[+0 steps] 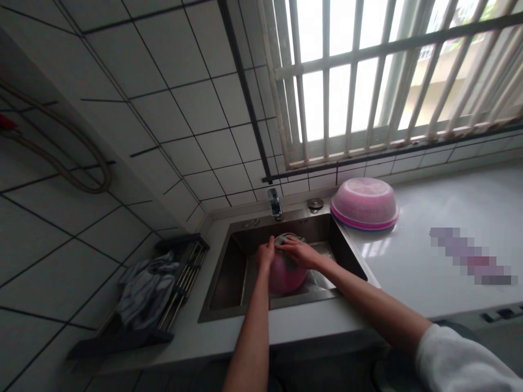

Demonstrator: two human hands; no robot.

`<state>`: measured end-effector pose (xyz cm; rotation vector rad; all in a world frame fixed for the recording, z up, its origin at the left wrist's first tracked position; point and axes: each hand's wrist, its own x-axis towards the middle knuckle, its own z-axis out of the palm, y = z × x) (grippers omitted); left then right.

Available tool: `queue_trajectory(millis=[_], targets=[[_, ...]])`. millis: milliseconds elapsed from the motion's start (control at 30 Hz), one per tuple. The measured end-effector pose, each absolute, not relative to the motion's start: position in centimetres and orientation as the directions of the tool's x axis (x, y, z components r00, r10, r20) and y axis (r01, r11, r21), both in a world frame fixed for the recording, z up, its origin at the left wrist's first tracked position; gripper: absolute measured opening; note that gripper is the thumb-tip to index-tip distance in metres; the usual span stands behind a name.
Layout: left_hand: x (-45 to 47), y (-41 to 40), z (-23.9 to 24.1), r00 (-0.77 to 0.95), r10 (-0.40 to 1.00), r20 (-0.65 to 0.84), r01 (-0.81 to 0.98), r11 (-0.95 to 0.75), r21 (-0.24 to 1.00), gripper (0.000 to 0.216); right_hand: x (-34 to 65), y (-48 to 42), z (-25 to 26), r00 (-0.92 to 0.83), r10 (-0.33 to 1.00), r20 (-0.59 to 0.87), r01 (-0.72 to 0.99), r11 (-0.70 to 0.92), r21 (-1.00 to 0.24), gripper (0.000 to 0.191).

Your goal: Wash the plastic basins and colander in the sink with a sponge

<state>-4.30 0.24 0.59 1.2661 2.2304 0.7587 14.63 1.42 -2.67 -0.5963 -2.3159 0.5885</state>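
Basin of round pink plastic (286, 281) sits in the rectangular stainless-steel sink (229, 272). The right hand (301, 253) lays close-set fingers on a grey-green cloth (281, 239) at its top; the left hand (265, 254) is just beside, finger grip impossible to tell.

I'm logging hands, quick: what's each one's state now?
Left hand: at the pink bowl; grip cannot be told.
Right hand: on the greenish cloth; grip cannot be told.
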Motion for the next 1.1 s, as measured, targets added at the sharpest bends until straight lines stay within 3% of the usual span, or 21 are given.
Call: queue_trajectory(millis=[133,233,300,367,467,567,633,767,833,967,1100], targets=[[-4.6,0.4,-0.1,-0.441,0.891,-0.105,0.477,0.332,0.813,0.061,14.2,1.0,-2.1,-0.704,0.502,0.502,0.261,0.84,-0.475,0.049],[-4.1,0.3,-0.5,-0.382,0.921,-0.073,0.382,0.229,0.895,0.064,15.9,2.7,-2.9,-0.584,0.642,0.496,0.294,0.737,-0.609,0.048],[-3.8,0.2,-0.5,-0.329,0.943,-0.057,0.373,0.185,0.909,0.063,17.4,4.2,-3.9,-0.443,0.797,0.41,0.343,0.573,-0.744,0.048],[-3.8,0.2,-0.1,-0.313,0.95,-0.011,0.421,0.149,0.895,0.053,18.4,5.1,-4.8,-0.368,0.88,0.301,0.372,0.436,-0.819,0.048],[-4.1,0.0,0.6,-0.389,0.909,0.151,0.581,0.115,0.806,0.03,18.3,5.3,-5.8,-0.417,0.875,0.245,0.366,0.409,-0.836,0.049],[-4.5,-0.3,1.2,-0.396,0.883,0.25,0.678,0.098,0.729,0.06,16.8,4.6,-6.1,-0.498,0.819,0.284,0.313,0.476,-0.822,0.054],[-4.5,-0.4,1.3,-0.403,0.896,0.187,0.673,0.151,0.724,0.065,16.0,4.2,-5.9,-0.514,0.799,0.313,0.3,0.509,-0.807,0.056],[-4.9,0.1,1.6,-0.447,0.89,-0.094,0.605,0.378,0.701,0.04,15.5,3.0,-4.2,-0.59,0.705,0.394,0.297,0.643,-0.706,0.053],[-5.1,0.4,1.6,-0.435,0.88,-0.191,0.582,0.437,0.686,0.049,15.2,1.9,-3.0,-0.674,0.598,0.434,0.281,0.751,-0.598,0.049],[-5.3,0.5,1.4,-0.481,0.849,-0.219,0.501,0.471,0.727,0.06,14.1,0.0,-1.2,-0.771,0.446,0.454,0.252,0.869,-0.426,0.042],[-4.9,0.2,1.2,-0.482,0.851,-0.208,0.393,0.422,0.817,0.058,15.1,1.3,-1.4,-0.686,0.537,0.491,0.265,0.813,-0.518,0.042]])
